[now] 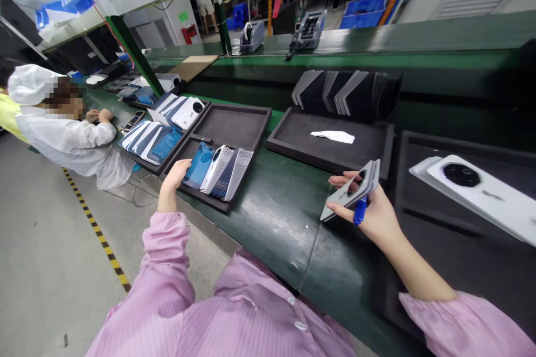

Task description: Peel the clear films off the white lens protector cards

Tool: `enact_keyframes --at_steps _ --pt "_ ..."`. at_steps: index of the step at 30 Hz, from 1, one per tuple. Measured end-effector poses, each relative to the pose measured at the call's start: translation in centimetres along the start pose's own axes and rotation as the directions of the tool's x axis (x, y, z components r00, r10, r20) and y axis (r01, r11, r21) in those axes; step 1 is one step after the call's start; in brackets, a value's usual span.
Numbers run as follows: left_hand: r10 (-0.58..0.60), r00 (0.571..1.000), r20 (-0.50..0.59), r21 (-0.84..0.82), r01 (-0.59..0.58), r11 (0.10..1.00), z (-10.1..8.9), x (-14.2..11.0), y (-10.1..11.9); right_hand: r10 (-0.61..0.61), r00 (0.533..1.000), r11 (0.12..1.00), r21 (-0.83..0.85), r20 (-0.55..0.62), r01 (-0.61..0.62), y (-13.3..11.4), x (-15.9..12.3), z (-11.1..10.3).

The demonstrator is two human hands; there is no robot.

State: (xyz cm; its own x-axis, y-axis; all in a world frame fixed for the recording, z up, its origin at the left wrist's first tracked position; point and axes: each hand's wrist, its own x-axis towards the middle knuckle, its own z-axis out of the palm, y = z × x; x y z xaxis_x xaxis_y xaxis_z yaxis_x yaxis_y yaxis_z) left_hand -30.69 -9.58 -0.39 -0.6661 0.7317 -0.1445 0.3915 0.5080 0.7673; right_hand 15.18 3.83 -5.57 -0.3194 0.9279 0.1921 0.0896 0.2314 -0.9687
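Note:
My right hand (374, 209) grips a few light grey phone back covers (349, 192) by their edges, tilted above the green bench. A blue marker (360, 211) is also tucked in that hand. On the left, my left hand (176, 173) is closed at the edge of a blue phone back cover (200, 164), its fingertips partly hidden behind it. That cover leans in a black foam tray (251, 111), beside a fanned row of pale and dark covers (226, 170).
A black tray (288, 134) with a white scrap (333, 136) lies ahead, dark covers (347, 92) standing behind it. White phone covers (489, 189) rest in the right tray. Another tray of covers (146, 139) and a seated co-worker (62, 128) are at left. Tape dispensers (310, 30) stand behind.

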Motion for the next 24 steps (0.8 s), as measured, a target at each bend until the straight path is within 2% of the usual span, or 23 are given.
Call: enact_keyframes --at_steps 4,10,17,24 --pt "0.039 0.997 0.064 -0.008 -0.039 0.999 0.1 -0.3 0.3 -0.014 1.0 1.0 -0.016 -0.002 0.014 0.0 -0.1 0.0" --pt "0.127 0.979 0.159 0.046 -0.135 0.99 0.6 -1.8 1.9 -0.012 1.0 0.999 -0.036 0.008 0.013 -0.2 -0.2 -0.1" --pt "0.116 0.973 0.199 0.138 -0.145 0.98 0.9 -2.4 2.7 -0.013 1.0 1.0 -0.011 0.014 0.013 -0.1 -0.2 0.0" --pt "0.099 0.973 0.21 0.073 -0.116 0.991 0.7 -2.0 2.7 -0.012 0.999 0.999 -0.046 0.03 0.014 0.1 -0.2 -0.2"
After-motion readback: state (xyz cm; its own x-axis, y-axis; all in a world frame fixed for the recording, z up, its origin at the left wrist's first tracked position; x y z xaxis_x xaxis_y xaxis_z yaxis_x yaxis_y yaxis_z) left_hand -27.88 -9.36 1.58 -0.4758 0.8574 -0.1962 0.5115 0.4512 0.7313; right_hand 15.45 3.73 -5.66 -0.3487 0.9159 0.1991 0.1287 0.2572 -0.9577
